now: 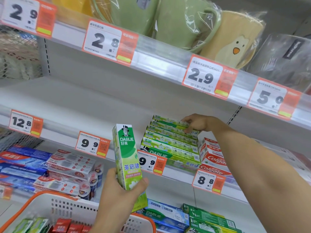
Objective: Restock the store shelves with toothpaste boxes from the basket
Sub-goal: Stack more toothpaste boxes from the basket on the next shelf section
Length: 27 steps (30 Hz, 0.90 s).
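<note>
My left hand (120,194) grips a green Darlie toothpaste box (126,154) by its lower end and holds it upright in front of the middle shelf (70,118). My right hand (197,123) reaches onto that shelf, its fingers curled over the top boxes of a stack of green Darlie boxes (170,140). A white basket with an orange rim (55,207) sits at the bottom left. It holds green and red toothpaste boxes (50,226).
Red Colgate boxes (212,158) stand right of the green stack. Blue and red toothpaste boxes (42,167) fill the lower shelf at left; green and blue ones (198,217) lie at lower right. Price tags (151,163) line the shelf edges. Wrapped green and yellow cups (181,24) sit on the top shelf.
</note>
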Each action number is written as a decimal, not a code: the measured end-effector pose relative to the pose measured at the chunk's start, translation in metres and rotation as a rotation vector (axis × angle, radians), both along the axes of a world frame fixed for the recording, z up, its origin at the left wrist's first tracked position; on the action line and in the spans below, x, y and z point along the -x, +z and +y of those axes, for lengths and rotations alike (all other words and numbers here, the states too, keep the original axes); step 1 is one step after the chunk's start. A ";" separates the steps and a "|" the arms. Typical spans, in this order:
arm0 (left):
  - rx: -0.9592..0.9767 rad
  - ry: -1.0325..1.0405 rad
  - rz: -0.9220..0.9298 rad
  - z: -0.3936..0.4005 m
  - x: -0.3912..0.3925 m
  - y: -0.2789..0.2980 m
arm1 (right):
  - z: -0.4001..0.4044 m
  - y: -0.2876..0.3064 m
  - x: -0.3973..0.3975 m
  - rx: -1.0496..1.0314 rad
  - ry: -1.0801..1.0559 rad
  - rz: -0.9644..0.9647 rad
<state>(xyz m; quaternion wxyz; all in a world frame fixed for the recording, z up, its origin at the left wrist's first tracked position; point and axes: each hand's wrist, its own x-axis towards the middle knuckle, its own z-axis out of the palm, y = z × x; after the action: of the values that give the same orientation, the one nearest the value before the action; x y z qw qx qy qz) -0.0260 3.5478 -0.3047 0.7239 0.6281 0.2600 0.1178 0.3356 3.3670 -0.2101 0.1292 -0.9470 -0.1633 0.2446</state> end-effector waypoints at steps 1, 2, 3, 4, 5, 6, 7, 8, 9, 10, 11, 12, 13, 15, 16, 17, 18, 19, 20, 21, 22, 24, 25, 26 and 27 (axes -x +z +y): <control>-0.001 -0.005 0.000 0.000 -0.001 0.000 | 0.001 -0.001 -0.002 -0.017 -0.024 0.045; -0.002 -0.011 0.000 0.000 -0.002 -0.001 | 0.003 -0.001 -0.001 -0.033 -0.039 0.085; -0.002 -0.015 0.004 0.000 -0.002 -0.001 | 0.005 0.000 0.000 -0.036 -0.052 0.125; -0.003 -0.019 0.008 0.000 -0.002 -0.001 | 0.006 -0.001 -0.001 -0.039 -0.067 0.153; -0.004 -0.023 0.014 -0.001 -0.002 -0.001 | 0.007 -0.002 0.000 -0.040 -0.085 0.179; -0.007 -0.029 0.018 -0.001 -0.002 0.000 | 0.008 -0.003 0.000 -0.052 -0.114 0.206; -0.009 -0.036 0.023 -0.002 -0.002 0.000 | 0.009 -0.004 0.000 -0.069 -0.137 0.243; -0.011 -0.042 0.027 -0.003 -0.001 0.000 | 0.009 -0.005 0.000 -0.081 -0.153 0.268; -0.015 -0.047 0.031 -0.004 -0.001 -0.001 | 0.009 -0.004 0.001 -0.083 -0.161 0.286; -0.019 -0.051 0.034 -0.005 -0.001 -0.001 | 0.009 -0.003 0.001 -0.078 -0.160 0.291; -0.023 -0.055 0.037 -0.005 0.000 -0.001 | 0.009 -0.002 0.001 -0.070 -0.154 0.294; -0.026 -0.059 0.038 -0.006 0.000 -0.001 | 0.009 -0.001 0.001 -0.066 -0.144 0.302; -0.030 -0.063 0.041 -0.007 0.000 -0.001 | 0.010 -0.001 0.002 -0.060 -0.139 0.305; -0.042 -0.070 0.044 -0.008 0.000 -0.002 | 0.009 -0.001 0.004 -0.060 -0.140 0.295; -0.046 -0.071 0.044 -0.008 0.000 -0.002 | 0.008 -0.002 0.004 -0.065 -0.148 0.285; -0.048 -0.071 0.044 -0.008 0.000 -0.002 | 0.008 -0.002 0.005 -0.069 -0.149 0.281; -0.050 -0.071 0.044 -0.008 -0.001 -0.002 | 0.008 -0.001 0.007 -0.074 -0.149 0.276; -0.050 -0.072 0.047 -0.009 -0.001 -0.002 | 0.009 -0.001 0.008 -0.082 -0.153 0.269; -0.049 -0.074 0.051 -0.009 -0.002 -0.003 | 0.010 -0.001 0.010 -0.091 -0.159 0.256; -0.046 -0.075 0.054 -0.009 -0.002 -0.005 | 0.011 -0.003 0.010 -0.096 -0.165 0.228; -0.042 -0.075 0.056 -0.009 -0.003 -0.006 | 0.012 -0.004 0.010 -0.099 -0.170 0.197; -0.042 -0.073 0.062 -0.009 -0.004 -0.009 | 0.016 -0.008 0.009 -0.099 -0.160 0.142; -0.045 -0.074 0.067 -0.009 -0.005 -0.010 | 0.018 -0.009 0.007 -0.093 -0.149 0.128; -0.047 -0.074 0.069 -0.009 -0.005 -0.011 | 0.019 -0.011 0.006 -0.088 -0.141 0.121; -0.048 -0.075 0.069 -0.009 -0.006 -0.012 | 0.021 -0.011 0.006 -0.083 -0.136 0.118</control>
<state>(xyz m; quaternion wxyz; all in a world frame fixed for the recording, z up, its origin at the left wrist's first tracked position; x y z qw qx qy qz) -0.0205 3.5390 -0.3163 0.7032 0.6582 0.2582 0.0750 0.3301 3.3877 -0.2214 0.1941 -0.9337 -0.1006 0.2835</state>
